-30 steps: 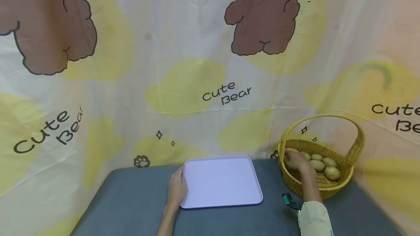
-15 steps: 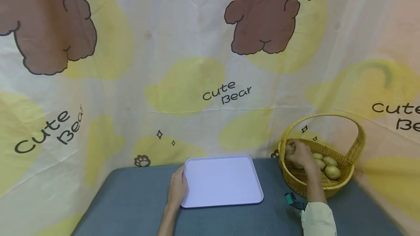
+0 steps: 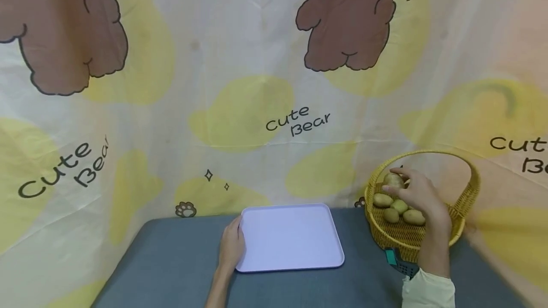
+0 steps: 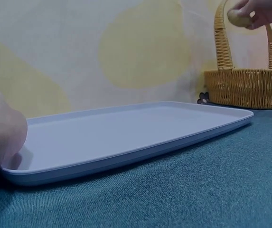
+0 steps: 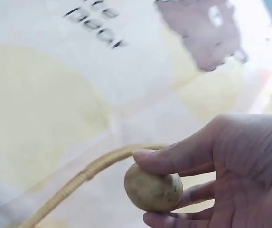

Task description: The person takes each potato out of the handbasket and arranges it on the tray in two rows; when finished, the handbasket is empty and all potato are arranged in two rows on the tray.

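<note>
My right hand [image 3: 424, 196] pinches a yellowish-brown potato [image 3: 393, 180] between thumb and fingertips, raised over the wicker basket [image 3: 378, 232]. The right wrist view shows this potato [image 5: 150, 192] close up, thumb on top and fingers below. Several more potatoes [image 3: 413, 217] lie inside the basket; the hand and forearm hide part of its right side. At the left end of a pale lilac tray [image 3: 291, 236], my left hand [image 3: 232, 246] grips the rim. Nothing lies on the tray. In the left wrist view the left hand [image 4: 3, 130] is only partly visible at the edge.
The basket's tall arched handle [image 3: 473, 179] rises around the right hand. A grey-blue cloth [image 3: 180, 260] covers the table. Behind it hangs a bear-print curtain [image 3: 239, 113]. A dark band with a green part [image 3: 400, 260] is on the right wrist.
My right hand has come up from inside the basket and shifted right, lifting a potato. More of the remaining potatoes on the left side now show. The left hand and tray stay put.
</note>
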A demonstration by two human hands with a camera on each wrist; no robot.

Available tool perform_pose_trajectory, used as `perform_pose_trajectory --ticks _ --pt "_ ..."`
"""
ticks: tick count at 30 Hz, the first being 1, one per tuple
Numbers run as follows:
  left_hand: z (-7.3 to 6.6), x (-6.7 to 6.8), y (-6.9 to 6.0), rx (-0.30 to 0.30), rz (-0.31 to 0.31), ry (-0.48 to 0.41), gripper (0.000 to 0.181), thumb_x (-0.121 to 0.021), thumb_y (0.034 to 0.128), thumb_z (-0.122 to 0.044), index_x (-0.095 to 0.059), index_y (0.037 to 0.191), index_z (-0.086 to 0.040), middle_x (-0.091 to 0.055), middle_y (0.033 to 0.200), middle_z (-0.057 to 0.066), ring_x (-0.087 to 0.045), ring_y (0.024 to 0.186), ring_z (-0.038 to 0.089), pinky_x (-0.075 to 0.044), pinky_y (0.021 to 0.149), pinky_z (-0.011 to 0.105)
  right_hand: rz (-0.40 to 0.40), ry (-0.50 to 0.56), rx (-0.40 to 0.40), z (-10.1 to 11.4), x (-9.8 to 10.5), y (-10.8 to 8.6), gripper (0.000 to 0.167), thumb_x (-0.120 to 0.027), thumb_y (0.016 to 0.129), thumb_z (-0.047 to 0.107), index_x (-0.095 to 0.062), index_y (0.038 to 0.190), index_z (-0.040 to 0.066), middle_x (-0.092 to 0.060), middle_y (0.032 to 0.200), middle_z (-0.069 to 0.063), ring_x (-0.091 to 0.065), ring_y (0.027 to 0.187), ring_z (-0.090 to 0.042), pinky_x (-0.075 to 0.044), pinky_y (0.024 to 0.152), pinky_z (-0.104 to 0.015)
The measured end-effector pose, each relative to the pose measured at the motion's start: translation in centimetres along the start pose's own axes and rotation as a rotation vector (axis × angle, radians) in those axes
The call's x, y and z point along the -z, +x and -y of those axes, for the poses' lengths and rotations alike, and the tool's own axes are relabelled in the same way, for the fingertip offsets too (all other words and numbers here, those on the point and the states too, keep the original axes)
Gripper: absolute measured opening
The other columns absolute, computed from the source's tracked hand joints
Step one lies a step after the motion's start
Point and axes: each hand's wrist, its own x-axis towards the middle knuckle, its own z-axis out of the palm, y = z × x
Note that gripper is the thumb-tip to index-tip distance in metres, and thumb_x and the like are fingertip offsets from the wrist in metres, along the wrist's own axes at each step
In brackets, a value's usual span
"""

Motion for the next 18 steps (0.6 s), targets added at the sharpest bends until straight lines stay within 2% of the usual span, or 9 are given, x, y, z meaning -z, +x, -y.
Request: perform_pose_trajectory --ticks 3,7,10,14,18 --pt "-0.1 0.2 0.6 0.003 0.005 0.003 0.036 -0.048 0.1068 -0.002 -0.060 0.139 0.009 -0.065 0.139 0.028 -0.060 0.130 0.048 -0.049 0.111 0.060 -0.023 -0.003 0.023 1.2 0.7 -0.6 0.069 -0.071 0.097 0.029 -0.048 0.149 -0.010 -0.056 0.138 -0.040 -0.058 0.115 -0.052 -0.052 0.084 -0.054" --pt "-0.2 0.2 0.3 0.008 0.003 -0.011 0.036 -0.048 0.1070 -0.002 -0.060 0.139 0.008 -0.065 0.139 0.028 -0.060 0.130 0.048 -0.049 0.111 0.060 -0.047 -0.013 0.034 2.5 1.0 -1.5 0.063 -0.070 0.096 0.027 -0.052 0.148 -0.005 -0.061 0.134 -0.037 -0.062 0.110 -0.048 -0.052 0.079 -0.045" --pt "-0.1 0.1 0.3 0.023 0.000 -0.037 0.037 -0.048 0.1074 -0.003 -0.060 0.140 0.007 -0.065 0.140 0.027 -0.061 0.131 0.047 -0.049 0.111 0.060 -0.051 0.023 0.064 3.8 0.6 -1.4 0.059 -0.070 0.096 0.025 -0.054 0.147 -0.002 -0.063 0.132 -0.034 -0.064 0.108 -0.045 -0.050 0.075 -0.036" --pt "0.0 0.1 0.3 0.046 0.002 -0.068 0.038 -0.047 0.1074 -0.004 -0.059 0.142 0.006 -0.064 0.140 0.027 -0.061 0.132 0.045 -0.050 0.110 0.060 -0.039 0.143 0.134 5.9 -1.1 -0.4 0.058 -0.072 0.096 0.021 -0.053 0.147 -0.001 -0.061 0.134 -0.032 -0.065 0.112 -0.046 -0.055 0.071 -0.030" --pt "-0.1 0.1 0.3 0.040 -0.018 -0.073 0.037 -0.049 0.1063 -0.003 -0.060 0.141 0.006 -0.065 0.138 0.028 -0.062 0.130 0.046 -0.051 0.109 0.060 0.014 0.302 0.212 7.7 -4.3 1.8 0.058 -0.073 0.097 0.021 -0.053 0.147 0.000 -0.062 0.133 -0.029 -0.067 0.105 -0.037 -0.060 0.066 -0.029"
